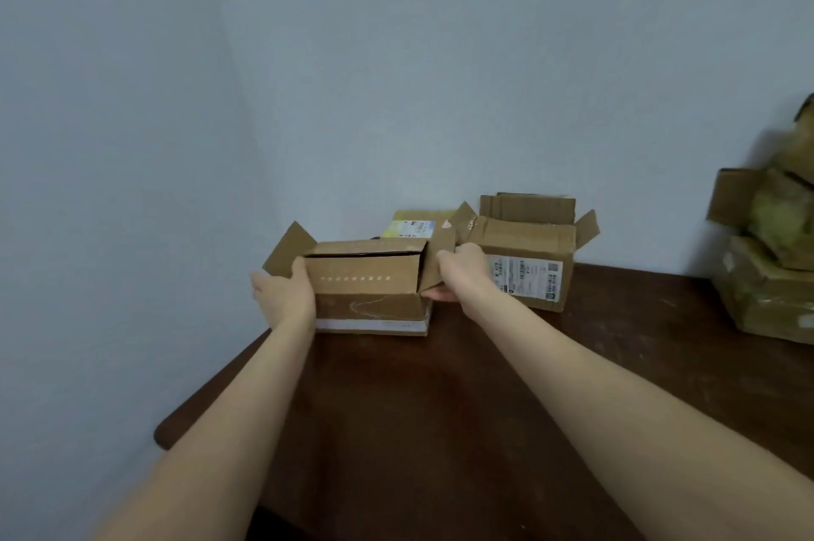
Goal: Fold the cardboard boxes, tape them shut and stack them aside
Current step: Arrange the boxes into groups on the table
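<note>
Hands [284, 298] [458, 271] round box [365, 289]; fingertips hidden

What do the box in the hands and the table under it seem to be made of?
The box: brown cardboard, matte, as its creased flaps and dull surface suggest. The table: likely dark wood or wood veneer with a slight sheen; scuffs show, grain is unclear.

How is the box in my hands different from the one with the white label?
The held box is gripped at both ends by the left hand and right hand; the labelled box sits untouched. The held box's top flaps are folded over; the labelled box's stand open. Both are brown cardboard.
</note>
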A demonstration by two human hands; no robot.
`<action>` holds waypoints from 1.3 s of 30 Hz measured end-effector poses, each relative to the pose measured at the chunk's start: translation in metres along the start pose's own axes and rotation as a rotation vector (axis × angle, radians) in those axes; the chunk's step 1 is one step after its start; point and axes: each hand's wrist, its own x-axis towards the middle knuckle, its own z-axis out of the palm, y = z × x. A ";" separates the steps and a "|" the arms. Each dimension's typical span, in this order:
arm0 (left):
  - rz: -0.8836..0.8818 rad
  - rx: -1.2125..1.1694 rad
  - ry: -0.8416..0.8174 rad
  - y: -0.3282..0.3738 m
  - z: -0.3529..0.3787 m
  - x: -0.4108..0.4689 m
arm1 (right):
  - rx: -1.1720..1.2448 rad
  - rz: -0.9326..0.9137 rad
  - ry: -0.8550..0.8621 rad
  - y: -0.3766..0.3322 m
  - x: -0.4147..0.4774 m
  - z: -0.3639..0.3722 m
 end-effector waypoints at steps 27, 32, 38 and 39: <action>0.337 0.203 -0.597 0.031 0.051 -0.118 | -0.656 -0.510 0.144 0.014 -0.073 -0.057; 0.389 0.315 -0.492 0.013 0.047 -0.054 | -0.864 -0.501 0.161 0.012 -0.033 0.004; 0.388 0.275 -0.574 0.002 0.083 -0.030 | -0.964 -0.426 0.116 0.032 -0.007 0.025; 0.388 0.268 -0.573 0.000 0.089 -0.033 | -0.997 -0.401 0.120 0.041 -0.006 0.019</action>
